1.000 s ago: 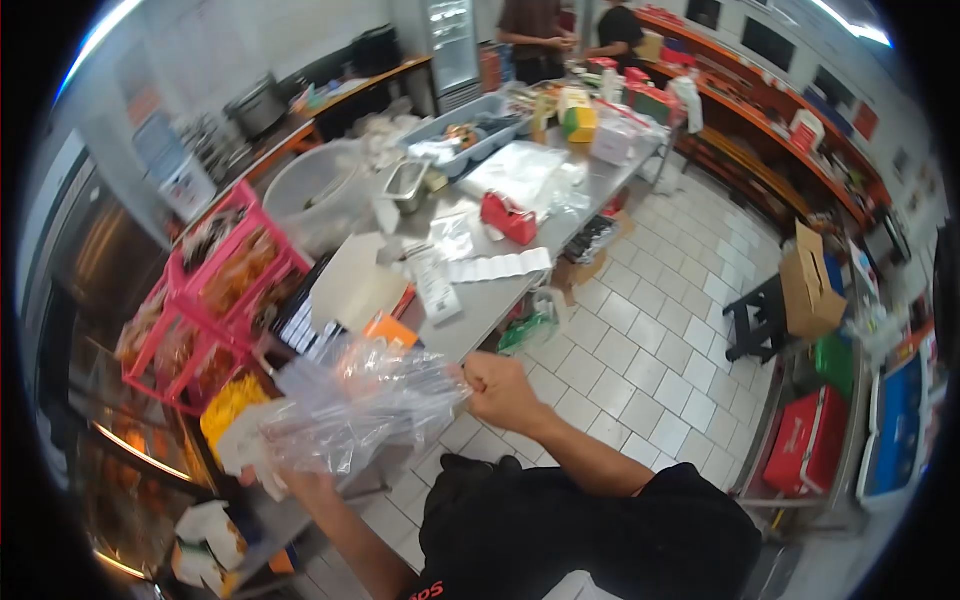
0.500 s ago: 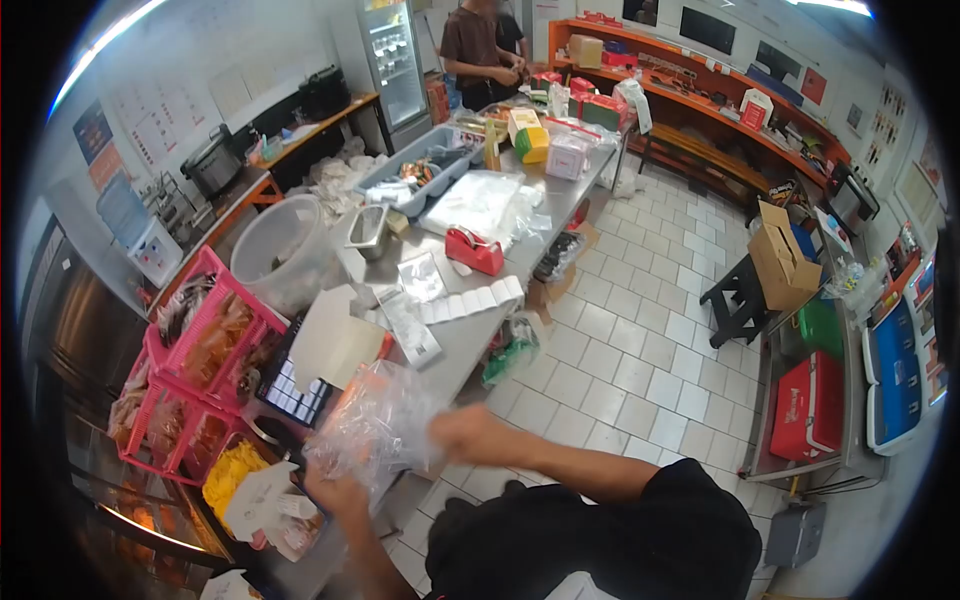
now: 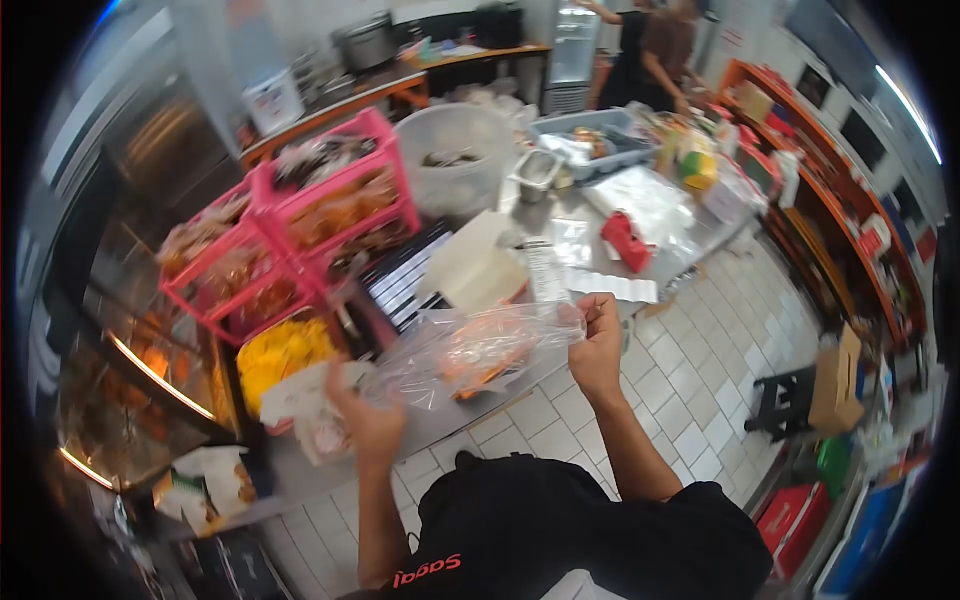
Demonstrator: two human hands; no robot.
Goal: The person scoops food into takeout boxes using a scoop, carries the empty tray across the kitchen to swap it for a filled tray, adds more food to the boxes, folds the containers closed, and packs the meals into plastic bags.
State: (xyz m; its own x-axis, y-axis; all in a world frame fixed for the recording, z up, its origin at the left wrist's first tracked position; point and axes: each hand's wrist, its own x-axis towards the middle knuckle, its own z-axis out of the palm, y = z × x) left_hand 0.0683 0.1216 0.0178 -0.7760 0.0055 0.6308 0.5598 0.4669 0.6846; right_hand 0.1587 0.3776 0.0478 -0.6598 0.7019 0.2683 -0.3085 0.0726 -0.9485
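Note:
A clear plastic bag (image 3: 425, 340) stretches sideways over the near edge of the metal table. My right hand (image 3: 597, 345) pinches its right end between thumb and fingers. At the bag's left end is my left hand (image 3: 370, 415), blurred, with its fingers apart. An orange item (image 3: 490, 350) shows through the plastic; whether it lies inside or underneath, I cannot tell. Just behind the bag stands an open white carton (image 3: 475, 265). Another open white carton (image 3: 315, 400) sits close to my left hand.
Pink baskets (image 3: 345, 215) of bagged food stand at left, beside yellow packets (image 3: 285, 355). Behind are a clear tub (image 3: 455, 150), a steel pan (image 3: 537, 172), a blue-grey tray (image 3: 600, 125) and a red tape dispenser (image 3: 627, 240). Two people (image 3: 660, 55) stand at the far end.
My view has turned left. The bag, earlier bunched up, is now spread out sideways. My hands are further apart, the right one at the bag's end.

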